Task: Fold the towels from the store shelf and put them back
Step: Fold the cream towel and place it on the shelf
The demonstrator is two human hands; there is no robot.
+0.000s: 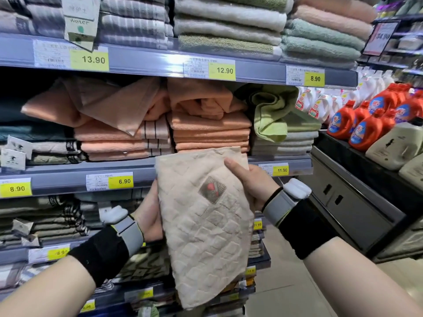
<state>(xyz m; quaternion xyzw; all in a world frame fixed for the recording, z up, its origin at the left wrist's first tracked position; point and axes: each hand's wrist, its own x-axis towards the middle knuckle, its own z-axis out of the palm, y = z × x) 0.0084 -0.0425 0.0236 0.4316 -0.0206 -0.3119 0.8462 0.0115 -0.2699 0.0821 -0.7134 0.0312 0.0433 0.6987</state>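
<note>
left grip (148, 217) holds the towel's left edge | beige towel (206, 236), folded, diamond-embossed, small printed patch, hangs between both grips | right grip (251, 183) pinches its upper right edge | store shelf (68, 178) behind the grips, peach towels (210, 131) stacked above | detergent bottles (366, 126) right of the right grip

Retail shop aisle: shelves (174, 62) stacked with folded towels (210, 131), yellow price tags (222, 70) on rails, detergent bottles (366, 131) alongside.
</note>
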